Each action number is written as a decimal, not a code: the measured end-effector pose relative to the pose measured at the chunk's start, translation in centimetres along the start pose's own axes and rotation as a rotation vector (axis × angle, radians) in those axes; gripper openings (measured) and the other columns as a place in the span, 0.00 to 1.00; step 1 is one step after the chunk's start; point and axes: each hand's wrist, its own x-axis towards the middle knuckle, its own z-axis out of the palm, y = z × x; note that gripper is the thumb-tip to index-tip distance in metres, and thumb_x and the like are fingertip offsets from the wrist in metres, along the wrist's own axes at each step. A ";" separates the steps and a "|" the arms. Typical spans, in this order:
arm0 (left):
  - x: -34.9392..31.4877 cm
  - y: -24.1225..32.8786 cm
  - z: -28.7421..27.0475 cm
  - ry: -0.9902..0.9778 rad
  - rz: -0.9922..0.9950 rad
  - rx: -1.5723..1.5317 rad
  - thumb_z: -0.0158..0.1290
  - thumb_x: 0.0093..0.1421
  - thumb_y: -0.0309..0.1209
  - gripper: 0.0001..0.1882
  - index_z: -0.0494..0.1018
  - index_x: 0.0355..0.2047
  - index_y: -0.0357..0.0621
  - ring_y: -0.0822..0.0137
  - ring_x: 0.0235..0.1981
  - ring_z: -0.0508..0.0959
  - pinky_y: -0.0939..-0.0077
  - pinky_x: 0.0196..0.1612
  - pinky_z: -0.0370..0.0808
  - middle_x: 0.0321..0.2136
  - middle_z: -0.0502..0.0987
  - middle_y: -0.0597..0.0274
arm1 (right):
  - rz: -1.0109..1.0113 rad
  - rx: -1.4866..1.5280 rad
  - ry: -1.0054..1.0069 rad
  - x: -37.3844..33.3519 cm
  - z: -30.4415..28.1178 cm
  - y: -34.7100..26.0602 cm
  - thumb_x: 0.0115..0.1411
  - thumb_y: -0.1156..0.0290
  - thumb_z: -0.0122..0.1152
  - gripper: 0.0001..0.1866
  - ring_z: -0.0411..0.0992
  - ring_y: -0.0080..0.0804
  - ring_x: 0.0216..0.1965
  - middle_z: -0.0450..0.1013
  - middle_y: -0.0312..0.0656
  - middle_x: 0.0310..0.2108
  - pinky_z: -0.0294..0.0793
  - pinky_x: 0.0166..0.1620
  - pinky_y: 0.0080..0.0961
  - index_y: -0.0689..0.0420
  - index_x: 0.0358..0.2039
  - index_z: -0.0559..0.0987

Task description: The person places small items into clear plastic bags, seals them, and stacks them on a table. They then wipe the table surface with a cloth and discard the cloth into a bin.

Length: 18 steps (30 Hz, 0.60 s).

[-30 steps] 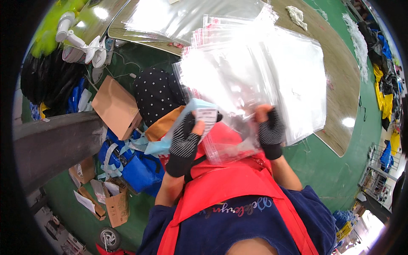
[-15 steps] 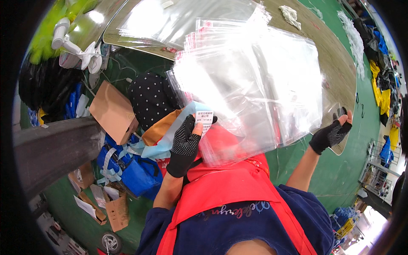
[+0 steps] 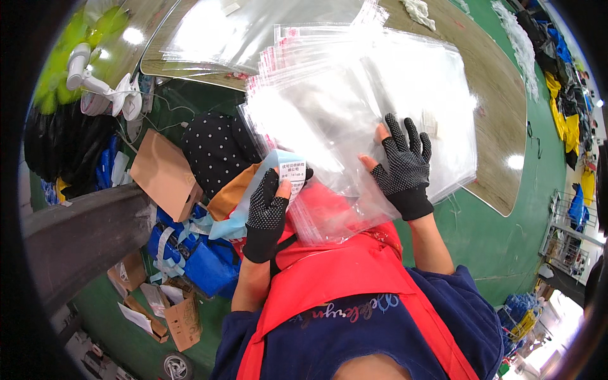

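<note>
Here, my left hand (image 3: 266, 212) pinches the white label strip (image 3: 292, 172) while my right hand (image 3: 405, 172), spread wide, lies over the clear bags (image 3: 342, 120) overhanging the table's near edge (image 3: 491, 199), where a flat palm should keep them smooth.

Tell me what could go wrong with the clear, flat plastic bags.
The fanned stack of clear, flat plastic bags overhangs the near edge of the brown wood-patterned table, so some might slide off. The left hand, in a black dotted glove, pinches white rectangular labels close to the bags; if sticky, they could cling. Glare on the bags may hide their edges.
</note>
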 end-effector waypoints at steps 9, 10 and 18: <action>-4.7 2.4 -2.1 0.056 0.019 0.754 0.49 0.59 0.39 0.20 0.71 0.43 0.32 0.52 0.35 0.78 0.66 0.42 0.73 0.33 0.77 0.44 | -0.529 1.082 -0.460 6.2 -3.4 -9.5 0.54 0.68 0.58 0.22 0.65 0.46 0.52 0.67 0.49 0.51 0.65 0.52 0.35 0.49 0.51 0.72; -6.0 4.5 -2.0 -0.020 0.008 0.867 0.48 0.59 0.39 0.20 0.71 0.43 0.33 0.52 0.35 0.78 0.66 0.41 0.73 0.33 0.77 0.45 | -0.667 1.064 -0.557 6.6 -2.9 -10.4 0.53 0.69 0.59 0.21 0.65 0.47 0.52 0.67 0.48 0.50 0.64 0.53 0.36 0.52 0.49 0.73; -14.9 9.6 -5.2 -0.027 0.003 1.069 0.51 0.56 0.45 0.18 0.78 0.34 0.45 0.56 0.23 0.78 0.66 0.26 0.74 0.22 0.77 0.53 | -1.310 1.042 -0.887 5.1 -0.4 -19.3 0.52 0.55 0.59 0.17 0.69 0.40 0.27 0.70 0.43 0.22 0.69 0.30 0.32 0.58 0.22 0.77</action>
